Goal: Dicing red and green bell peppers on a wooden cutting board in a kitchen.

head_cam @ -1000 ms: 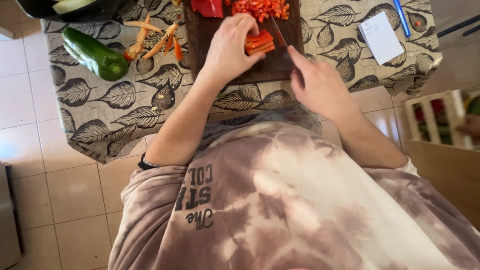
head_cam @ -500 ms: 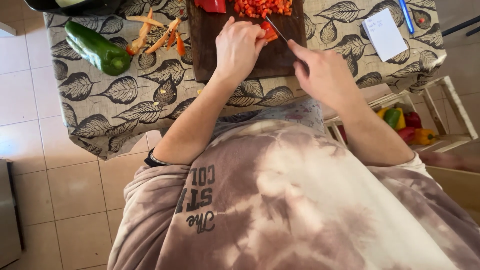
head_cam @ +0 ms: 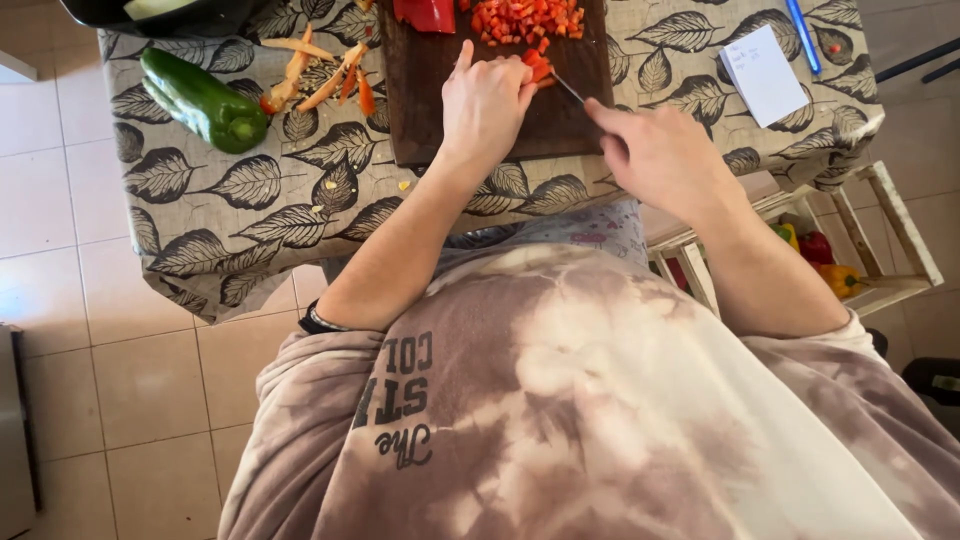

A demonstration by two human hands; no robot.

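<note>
Left hand (head_cam: 487, 100) clenched over red pepper strips (head_cam: 537, 70) on the dark wooden cutting board (head_cam: 420, 110), right hand (head_cam: 655, 155) grasping the thin-bladed knife (head_cam: 567, 88) — best keep fingertips curled back, cuts short.

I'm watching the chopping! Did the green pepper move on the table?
No. The green pepper lies on the same leaf prints of the tablecloth, left of the cutting board.
</note>
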